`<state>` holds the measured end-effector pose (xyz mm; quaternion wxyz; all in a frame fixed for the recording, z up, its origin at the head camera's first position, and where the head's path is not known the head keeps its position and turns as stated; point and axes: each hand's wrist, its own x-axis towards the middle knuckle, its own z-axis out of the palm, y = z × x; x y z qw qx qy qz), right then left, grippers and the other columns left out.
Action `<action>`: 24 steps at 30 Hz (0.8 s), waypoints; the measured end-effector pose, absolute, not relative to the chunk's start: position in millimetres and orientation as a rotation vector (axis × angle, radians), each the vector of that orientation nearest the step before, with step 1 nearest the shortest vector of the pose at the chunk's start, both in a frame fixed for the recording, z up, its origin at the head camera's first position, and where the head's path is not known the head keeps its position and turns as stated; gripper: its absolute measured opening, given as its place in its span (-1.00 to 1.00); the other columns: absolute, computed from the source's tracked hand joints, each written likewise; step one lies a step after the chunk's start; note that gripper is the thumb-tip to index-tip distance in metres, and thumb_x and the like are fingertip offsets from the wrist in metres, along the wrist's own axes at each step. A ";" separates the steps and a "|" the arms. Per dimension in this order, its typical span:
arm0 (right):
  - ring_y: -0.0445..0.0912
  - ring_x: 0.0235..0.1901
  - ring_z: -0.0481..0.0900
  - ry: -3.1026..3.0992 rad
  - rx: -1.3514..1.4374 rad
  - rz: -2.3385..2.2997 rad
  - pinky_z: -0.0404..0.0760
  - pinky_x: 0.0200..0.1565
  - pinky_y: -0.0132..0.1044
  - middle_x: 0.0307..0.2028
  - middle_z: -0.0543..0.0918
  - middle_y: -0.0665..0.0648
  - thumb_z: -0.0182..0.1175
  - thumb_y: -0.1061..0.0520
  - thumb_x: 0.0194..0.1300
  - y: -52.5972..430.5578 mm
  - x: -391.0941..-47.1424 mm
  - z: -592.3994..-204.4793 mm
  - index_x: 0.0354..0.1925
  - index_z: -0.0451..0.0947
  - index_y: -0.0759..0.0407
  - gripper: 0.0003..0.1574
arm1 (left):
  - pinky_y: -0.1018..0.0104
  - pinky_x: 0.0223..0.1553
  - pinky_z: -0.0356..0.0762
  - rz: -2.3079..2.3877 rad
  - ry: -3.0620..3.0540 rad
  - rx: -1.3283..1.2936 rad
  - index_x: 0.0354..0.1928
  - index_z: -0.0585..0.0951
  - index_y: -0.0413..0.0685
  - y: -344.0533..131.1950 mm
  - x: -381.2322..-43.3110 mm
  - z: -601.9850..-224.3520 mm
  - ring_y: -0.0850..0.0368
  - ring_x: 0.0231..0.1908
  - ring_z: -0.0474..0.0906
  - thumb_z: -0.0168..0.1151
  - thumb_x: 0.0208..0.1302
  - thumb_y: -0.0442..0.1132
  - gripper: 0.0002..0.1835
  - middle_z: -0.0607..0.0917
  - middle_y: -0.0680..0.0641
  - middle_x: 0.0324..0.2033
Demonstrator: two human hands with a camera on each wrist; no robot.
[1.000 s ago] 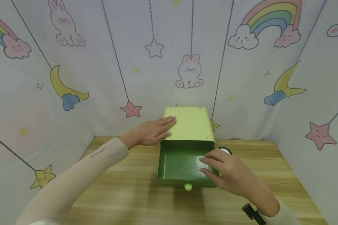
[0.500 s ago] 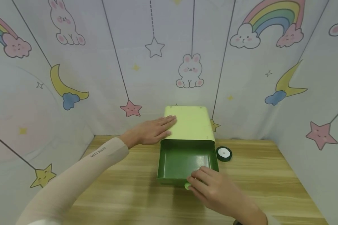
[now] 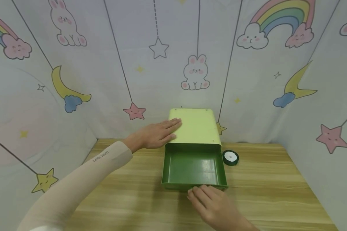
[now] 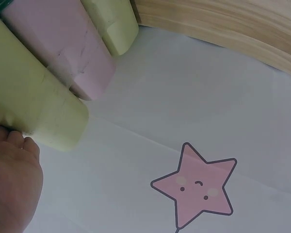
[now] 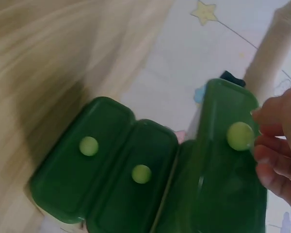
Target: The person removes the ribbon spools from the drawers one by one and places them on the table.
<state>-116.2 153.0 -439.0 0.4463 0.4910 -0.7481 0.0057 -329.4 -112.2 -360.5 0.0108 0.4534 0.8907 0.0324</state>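
Note:
A small drawer unit with a pale yellow-green top (image 3: 198, 126) stands on the wooden table. Its green top drawer (image 3: 188, 171) is pulled out, with nothing inside. My left hand (image 3: 157, 134) rests flat on the unit's top left edge, its fingers (image 4: 15, 140) against the casing in the left wrist view. At the drawer's front is my right hand (image 3: 212, 205), with loosely bent fingers (image 5: 274, 150) beside the round light-green knob (image 5: 240, 136). They do not wrap round it; whether they touch it is unclear. The hand hides that knob in the head view.
A dark green spool (image 3: 230, 158) with a white centre lies right of the unit. Two lower drawers, with a left knob (image 5: 88, 145) and a middle knob (image 5: 141, 174), are pushed in. A cartoon-printed cloth (image 3: 115, 80) surrounds the wooden table (image 3: 127, 199).
My right hand has come from over the drawer's right side down to its front, uncovering the spool. My left hand has stayed on the top. The drawer remains pulled out.

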 end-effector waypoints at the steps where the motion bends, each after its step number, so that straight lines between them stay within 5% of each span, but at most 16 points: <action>1: -0.12 -0.32 0.67 -1.840 1.210 -0.003 0.72 -0.30 -0.41 -0.24 0.80 0.09 -0.10 0.30 0.65 153.0 -116.5 -442.1 -0.08 0.76 0.23 -0.55 | 0.13 0.71 -0.04 0.100 2.779 1.416 0.72 -0.14 0.13 -112.1 -329.3 -360.3 0.12 0.71 -0.18 -0.42 0.70 0.23 -0.27 -0.11 0.08 0.72; 24: -0.05 -0.46 0.62 -1.701 1.079 0.009 0.69 -0.48 -0.40 -0.36 0.76 0.18 -0.07 0.41 0.59 136.7 -114.4 -452.8 -0.30 0.78 0.32 -0.51 | 0.09 0.71 -0.02 0.102 2.775 1.454 0.72 -0.11 0.09 -113.4 -324.7 -360.3 0.09 0.71 -0.16 -0.39 0.71 0.21 -0.28 -0.08 0.04 0.72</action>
